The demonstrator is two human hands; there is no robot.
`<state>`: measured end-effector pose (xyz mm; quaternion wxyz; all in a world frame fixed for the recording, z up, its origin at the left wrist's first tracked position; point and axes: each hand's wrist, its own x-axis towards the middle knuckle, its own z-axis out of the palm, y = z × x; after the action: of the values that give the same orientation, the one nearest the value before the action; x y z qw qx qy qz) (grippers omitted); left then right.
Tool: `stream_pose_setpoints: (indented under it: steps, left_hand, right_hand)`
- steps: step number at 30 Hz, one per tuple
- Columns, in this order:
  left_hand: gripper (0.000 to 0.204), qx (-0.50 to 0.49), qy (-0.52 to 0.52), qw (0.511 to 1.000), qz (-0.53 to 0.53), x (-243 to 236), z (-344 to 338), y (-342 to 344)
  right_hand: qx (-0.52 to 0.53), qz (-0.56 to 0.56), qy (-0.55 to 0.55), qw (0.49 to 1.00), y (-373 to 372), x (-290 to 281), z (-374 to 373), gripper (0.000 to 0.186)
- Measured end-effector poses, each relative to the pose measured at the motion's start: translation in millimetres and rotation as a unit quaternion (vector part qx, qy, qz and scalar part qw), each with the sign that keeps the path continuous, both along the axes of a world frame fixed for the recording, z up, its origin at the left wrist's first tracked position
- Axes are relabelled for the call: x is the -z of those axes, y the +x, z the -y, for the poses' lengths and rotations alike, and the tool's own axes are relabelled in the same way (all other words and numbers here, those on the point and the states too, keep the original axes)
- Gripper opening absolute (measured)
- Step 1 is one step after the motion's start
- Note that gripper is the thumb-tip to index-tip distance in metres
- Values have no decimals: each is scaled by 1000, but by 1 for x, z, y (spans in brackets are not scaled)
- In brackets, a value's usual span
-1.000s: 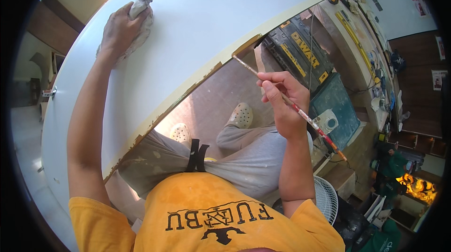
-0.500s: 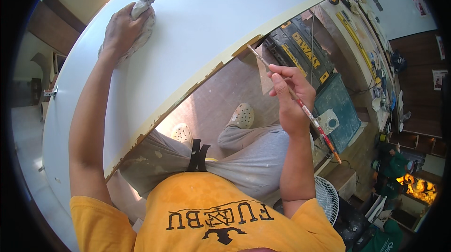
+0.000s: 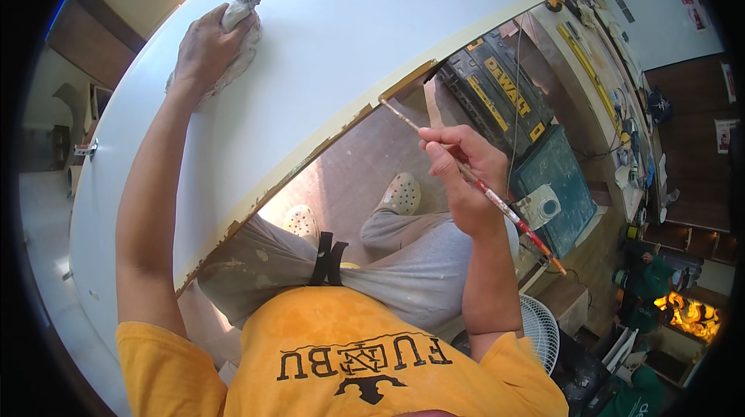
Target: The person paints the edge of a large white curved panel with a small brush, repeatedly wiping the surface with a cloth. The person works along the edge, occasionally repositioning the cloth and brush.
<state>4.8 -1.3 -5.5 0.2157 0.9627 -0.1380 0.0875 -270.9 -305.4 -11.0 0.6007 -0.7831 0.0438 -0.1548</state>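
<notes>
Two hands show; our left hand [image 3: 203, 48], upper left of the frame, fingers wrapped around a grey rag [image 3: 239, 15], mostly hidden beneath; our right hand [image 3: 462, 176], centre right, pinches a thin brush [image 3: 497, 201], tip touching the white surface [image 3: 372, 21] at its yellowish edge; black-and-yellow toolbox [image 3: 497, 95] beyond, partly cut off by the surface.

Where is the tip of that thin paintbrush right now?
In the head view, the thin paintbrush in the right hand touches the large white panel's yellowish edge, right of centre.
</notes>
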Motion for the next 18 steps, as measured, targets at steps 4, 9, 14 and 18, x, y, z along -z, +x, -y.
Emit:
stream_pose_setpoints:
  steps: [4, 9, 14, 18]
  left_hand:
    - [48, 6, 9, 1000, 3, 1, -1, 2]
    - [48, 6, 9, 1000, -1, -2, -1, 1]
    - [47, 2, 4, 1000, -4, -2, 0, 0]
    - [47, 5, 10, 1000, -3, -2, -1, 1]
  right_hand:
    - [-46, -15, 5, 999, -3, -4, -3, 14]
    - [-37, -11, 38, 999, -3, -5, -2, 14]
    - [11, 11, 12, 1000, -1, 2, 2, 14]
    - [-13, 2, -11, 1000, -2, -3, -3, 14]
